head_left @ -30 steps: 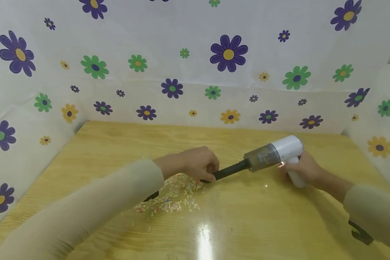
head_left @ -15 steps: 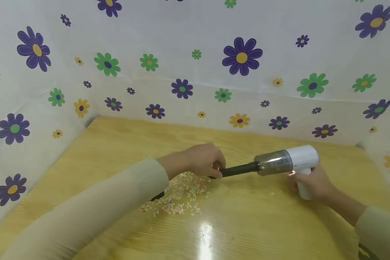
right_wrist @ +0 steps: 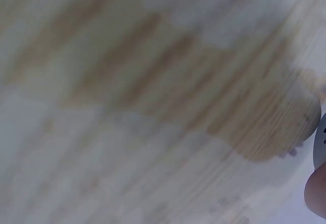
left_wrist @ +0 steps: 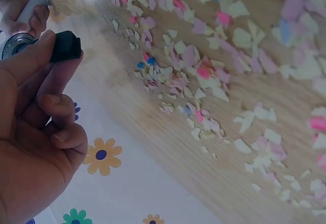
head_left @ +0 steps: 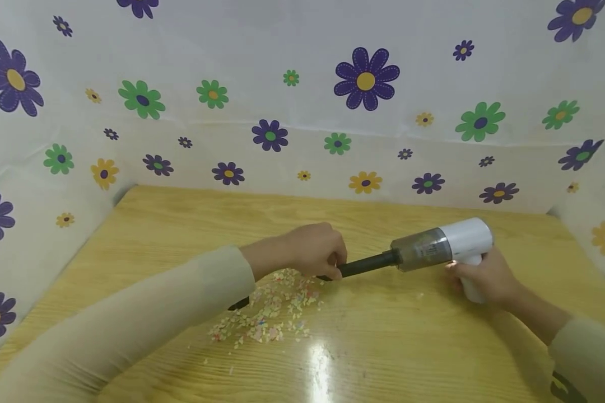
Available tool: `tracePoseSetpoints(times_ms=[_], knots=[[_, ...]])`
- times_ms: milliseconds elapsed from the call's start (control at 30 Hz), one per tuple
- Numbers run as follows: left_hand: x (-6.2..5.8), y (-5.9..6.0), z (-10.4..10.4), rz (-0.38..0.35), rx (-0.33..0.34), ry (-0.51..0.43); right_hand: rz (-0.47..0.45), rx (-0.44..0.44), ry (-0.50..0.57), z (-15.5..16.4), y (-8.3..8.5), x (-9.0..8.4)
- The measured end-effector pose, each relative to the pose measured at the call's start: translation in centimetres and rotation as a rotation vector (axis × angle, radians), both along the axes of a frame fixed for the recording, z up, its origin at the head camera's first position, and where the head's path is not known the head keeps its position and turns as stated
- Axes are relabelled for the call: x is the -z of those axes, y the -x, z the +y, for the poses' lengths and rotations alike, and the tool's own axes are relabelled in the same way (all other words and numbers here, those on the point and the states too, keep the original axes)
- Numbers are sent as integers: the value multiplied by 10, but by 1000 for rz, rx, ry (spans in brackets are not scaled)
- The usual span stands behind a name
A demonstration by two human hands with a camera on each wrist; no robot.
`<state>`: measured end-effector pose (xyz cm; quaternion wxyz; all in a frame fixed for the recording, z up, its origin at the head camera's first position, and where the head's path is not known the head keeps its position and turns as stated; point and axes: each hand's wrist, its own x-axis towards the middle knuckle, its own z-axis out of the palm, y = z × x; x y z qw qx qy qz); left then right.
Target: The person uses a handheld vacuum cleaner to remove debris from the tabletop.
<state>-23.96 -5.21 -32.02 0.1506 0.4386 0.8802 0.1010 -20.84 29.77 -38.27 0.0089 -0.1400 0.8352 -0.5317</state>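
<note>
A cordless handheld vacuum cleaner (head_left: 466, 236) with a white body and a smoky clear dust cup lies slantwise across the head view. My right hand (head_left: 491, 275) grips its white handle. At the other end, my left hand (head_left: 316, 250) pinches the black nozzle (head_left: 368, 264) close to its tip. The left wrist view shows the nozzle tip (left_wrist: 66, 47) between thumb and fingers, the other fingers loosely curled. Paper scraps (head_left: 267, 316), mostly pale yellow with pink and blue bits, lie scattered beside and below the nozzle tip. My left forearm hides part of the pile.
The wooden table (head_left: 408, 347) reaches back to a white cloth (head_left: 282, 50) printed with purple, green and yellow flowers, which also hangs at both sides. Dark straps show at both sleeves. The right wrist view is mostly blurred tabletop.
The head view has shifted a little. The vacuum cleaner slants slightly less than a second ago. Both hands keep their holds, and the paper scraps look much the same.
</note>
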Motion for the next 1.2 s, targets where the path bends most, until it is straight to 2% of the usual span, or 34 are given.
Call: tracePoseSetpoints(times_ms=[100, 300, 433, 700, 1200], knots=[[2, 3, -1, -5, 0, -18, -5, 28, -32, -1, 3, -3], [-2, 14, -7, -23, 30, -10, 3, 40, -39, 0, 17, -6], [-1, 19, -10, -20, 10, -24, -1, 48, -47, 0, 23, -5], [5, 20, -11, -27, -47, -14, -31, 80, -130, -3, 29, -5], [17, 30, -17, -29, -78, -14, -56, 111, -191, -12, 36, -8]])
